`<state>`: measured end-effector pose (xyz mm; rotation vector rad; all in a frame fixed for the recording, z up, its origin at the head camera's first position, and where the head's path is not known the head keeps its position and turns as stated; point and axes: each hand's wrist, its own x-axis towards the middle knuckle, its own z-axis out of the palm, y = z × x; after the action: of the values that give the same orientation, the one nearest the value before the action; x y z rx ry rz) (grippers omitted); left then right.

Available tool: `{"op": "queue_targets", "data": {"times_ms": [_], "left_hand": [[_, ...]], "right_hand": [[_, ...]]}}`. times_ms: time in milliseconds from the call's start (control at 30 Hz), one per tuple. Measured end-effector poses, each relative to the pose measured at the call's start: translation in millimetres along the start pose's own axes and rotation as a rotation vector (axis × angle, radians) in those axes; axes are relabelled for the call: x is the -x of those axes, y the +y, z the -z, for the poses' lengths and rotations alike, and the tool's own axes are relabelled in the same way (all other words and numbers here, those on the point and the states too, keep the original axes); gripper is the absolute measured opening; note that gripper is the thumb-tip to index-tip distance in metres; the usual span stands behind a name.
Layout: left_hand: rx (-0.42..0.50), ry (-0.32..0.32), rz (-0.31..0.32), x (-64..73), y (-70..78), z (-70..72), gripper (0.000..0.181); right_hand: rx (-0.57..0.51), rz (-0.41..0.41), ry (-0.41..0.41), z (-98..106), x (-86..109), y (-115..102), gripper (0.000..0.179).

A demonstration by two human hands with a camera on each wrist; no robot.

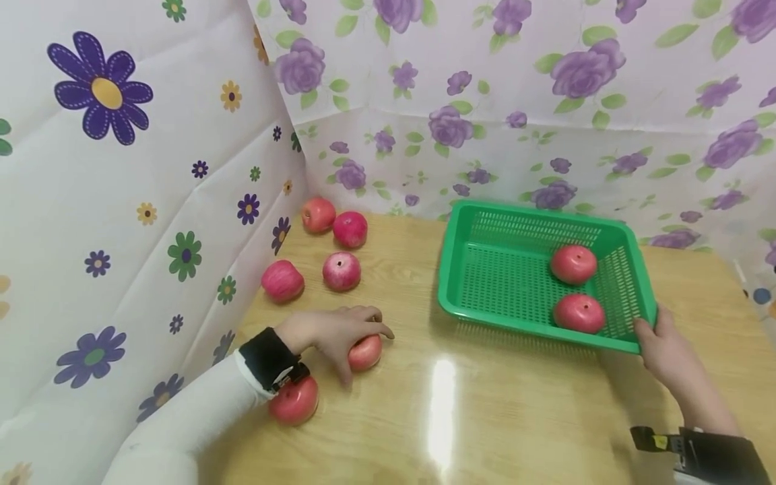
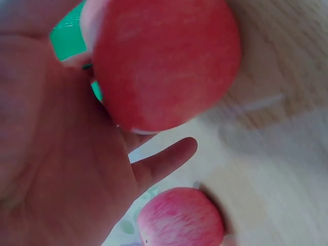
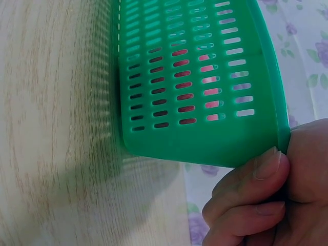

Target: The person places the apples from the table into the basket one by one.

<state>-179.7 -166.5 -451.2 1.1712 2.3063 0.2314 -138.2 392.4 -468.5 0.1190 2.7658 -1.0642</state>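
My left hand (image 1: 343, 337) is over a red apple (image 1: 365, 353) on the table, thumb on the near side and fingers spread across its far side. In the left wrist view this apple (image 2: 166, 61) fills the space beside the palm, and the little finger (image 2: 166, 161) sticks out straight. At the right, my right hand (image 1: 669, 350) grips the near right corner of a green plastic basket (image 1: 503, 276), thumb and fingers pinching its rim. Two red apples, one farther back (image 1: 573, 264) and one nearer (image 1: 578, 313), lie in the basket's right half.
Another apple (image 1: 294, 400) lies below my left wrist. Several more apples, including a pale-topped one (image 1: 341, 271) and a pink one (image 1: 282, 281), lie at the table's back left. Flower-printed sheets (image 1: 388, 141) border the wooden table (image 1: 515, 411) at the left and back.
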Motion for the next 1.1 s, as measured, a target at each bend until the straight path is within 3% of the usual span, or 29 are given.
{"op": "queue_targets", "data": {"times_ms": [333,667,1100], "left_hand": [[0.059,-0.03,0.084,-3.9,4.4,5.4,0.095],[0.055,-0.04,0.11,0.8,9.3,3.1,0.079],[0.033,-0.038,0.112,-1.9,6.3,0.3,0.075]], "right_hand": [[-0.004,-0.033,0.014,3.6,1.7,-2.6,0.067],[-0.022,-0.009,-0.01,0.5,1.6,-4.4,0.066],[-0.015,-0.004,-0.008,-0.3,1.9,-2.7,0.065]]}}
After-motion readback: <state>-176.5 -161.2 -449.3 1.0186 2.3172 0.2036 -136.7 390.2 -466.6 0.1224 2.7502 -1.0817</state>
